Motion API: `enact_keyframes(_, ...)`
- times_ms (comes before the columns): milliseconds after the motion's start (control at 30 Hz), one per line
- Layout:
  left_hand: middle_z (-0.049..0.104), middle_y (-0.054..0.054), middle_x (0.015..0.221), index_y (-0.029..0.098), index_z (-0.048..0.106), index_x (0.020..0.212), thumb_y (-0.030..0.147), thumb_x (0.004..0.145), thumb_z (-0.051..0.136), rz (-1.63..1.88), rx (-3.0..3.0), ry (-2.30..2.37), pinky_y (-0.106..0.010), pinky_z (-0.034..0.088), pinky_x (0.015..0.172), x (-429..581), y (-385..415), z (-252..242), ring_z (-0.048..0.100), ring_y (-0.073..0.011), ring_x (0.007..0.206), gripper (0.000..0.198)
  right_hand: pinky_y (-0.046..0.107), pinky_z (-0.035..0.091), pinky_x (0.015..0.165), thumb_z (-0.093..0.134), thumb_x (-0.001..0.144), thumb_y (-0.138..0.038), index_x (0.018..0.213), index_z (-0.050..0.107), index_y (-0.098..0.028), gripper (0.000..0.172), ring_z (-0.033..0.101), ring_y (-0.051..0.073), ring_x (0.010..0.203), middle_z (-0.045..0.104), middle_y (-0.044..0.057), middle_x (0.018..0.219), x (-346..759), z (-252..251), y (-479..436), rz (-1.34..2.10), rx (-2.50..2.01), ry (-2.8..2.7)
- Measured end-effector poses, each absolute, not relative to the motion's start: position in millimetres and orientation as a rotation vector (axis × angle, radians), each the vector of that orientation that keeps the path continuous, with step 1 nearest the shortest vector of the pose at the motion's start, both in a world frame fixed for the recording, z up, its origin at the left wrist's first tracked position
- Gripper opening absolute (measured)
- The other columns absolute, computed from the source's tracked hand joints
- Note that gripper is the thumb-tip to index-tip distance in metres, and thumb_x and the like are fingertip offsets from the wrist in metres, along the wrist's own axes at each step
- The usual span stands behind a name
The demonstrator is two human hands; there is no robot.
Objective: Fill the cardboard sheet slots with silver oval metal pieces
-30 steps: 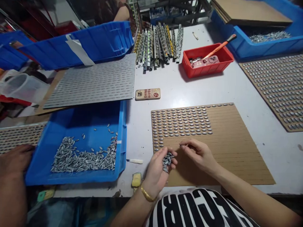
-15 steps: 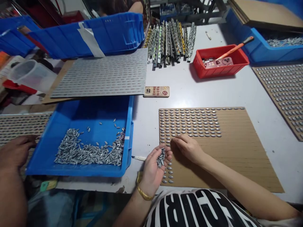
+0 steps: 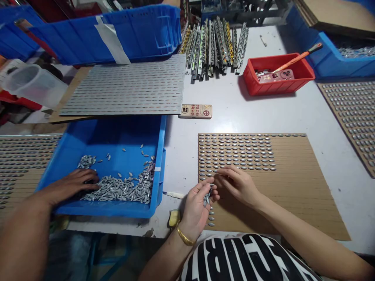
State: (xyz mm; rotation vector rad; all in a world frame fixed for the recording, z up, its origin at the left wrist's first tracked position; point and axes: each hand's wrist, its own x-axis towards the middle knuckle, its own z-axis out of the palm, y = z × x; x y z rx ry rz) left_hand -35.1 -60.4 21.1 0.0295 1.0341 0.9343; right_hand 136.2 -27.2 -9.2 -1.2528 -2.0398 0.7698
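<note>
Many small shiny grey pointed-oval pieces (image 3: 207, 198) sit cupped in L hand (image 3: 195, 205), close by R hand (image 3: 238, 185), curled over lined tan rectangular board (image 3: 295, 195); can't tell if pinching one. Step's prob. row-filling; next move needs precise alignment.

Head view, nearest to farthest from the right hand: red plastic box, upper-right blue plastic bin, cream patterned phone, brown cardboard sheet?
1. Brown cardboard sheet, beneath the right hand.
2. Cream patterned phone, ahead and left.
3. Red plastic box, farther ahead, rightward.
4. Blue plastic bin, beyond the box, far right.
</note>
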Motion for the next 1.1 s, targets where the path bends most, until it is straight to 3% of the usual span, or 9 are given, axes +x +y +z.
enact_keyframes(233,0.063,-0.004,0.084,0.014,0.064,0.084,0.030,0.073,0.074,0.936,0.149,1.018,-0.024,0.048,0.071,-26.0,-61.9,18.9,0.059,-0.0114,0.074,0.022,0.032,0.052,0.077,0.047,0.091,-0.013,0.105,0.059,-0.023,0.021,0.060,0.018,0.089,0.062,0.007,0.095,135.5,20.8,-41.7,0.975,-1.048,-2.013)
enact_keyframes(367,0.065,-0.006,0.089,0.013,0.066,0.087,0.028,0.076,0.072,0.911,0.180,1.030,-0.024,0.049,0.073,-20.5,-61.6,21.4,0.061,-0.0139,0.082,0.019,0.030,0.052,0.072,0.046,0.091,-0.011,0.105,0.059,-0.023,0.023,0.060,0.016,0.083,0.063,0.007,0.092,140.8,11.9,-44.8,0.901,-1.057,-2.048)
enact_keyframes(533,0.066,-0.013,0.105,0.013,0.066,0.102,0.026,0.082,0.062,0.892,0.090,1.070,-0.033,0.051,0.084,-23.4,-59.9,25.1,0.064,-0.0205,0.091,0.024,0.030,0.052,0.071,0.047,0.090,-0.014,0.097,0.060,-0.022,0.017,0.061,0.017,0.082,0.064,0.007,0.090,154.4,-7.9,-37.1,0.718,-1.179,-2.036)
enact_keyframes(833,0.069,-0.011,0.095,0.014,0.058,0.096,0.024,0.082,0.064,0.841,0.095,1.063,-0.029,0.053,0.078,-21.6,-61.1,26.5,0.067,-0.0175,0.080,0.019,0.030,0.047,0.069,0.044,0.091,-0.011,0.102,0.063,-0.016,0.023,0.054,0.018,0.082,0.064,0.010,0.096,163.1,-42.5,-23.0,0.248,-1.168,-2.393)
enact_keyframes(933,0.069,-0.011,0.096,0.012,0.060,0.097,0.026,0.082,0.064,0.844,0.087,1.057,-0.029,0.053,0.078,-19.7,-61.2,26.7,0.067,-0.0181,0.081,0.020,0.029,0.046,0.068,0.045,0.091,-0.012,0.101,0.063,-0.015,0.021,0.053,0.020,0.083,0.063,0.010,0.094,164.8,-37.6,-21.7,0.212,-1.164,-2.505)
enact_keyframes(1100,0.067,-0.016,0.108,0.010,0.064,0.102,0.028,0.084,0.060,0.895,0.009,1.019,-0.040,0.051,0.090,-18.9,-58.0,25.8,0.066,-0.0248,0.095,0.025,0.030,0.047,0.068,0.047,0.089,-0.012,0.098,0.064,-0.017,0.020,0.054,0.020,0.086,0.062,0.010,0.094,166.3,-31.7,-21.0,0.303,-1.226,-2.553)
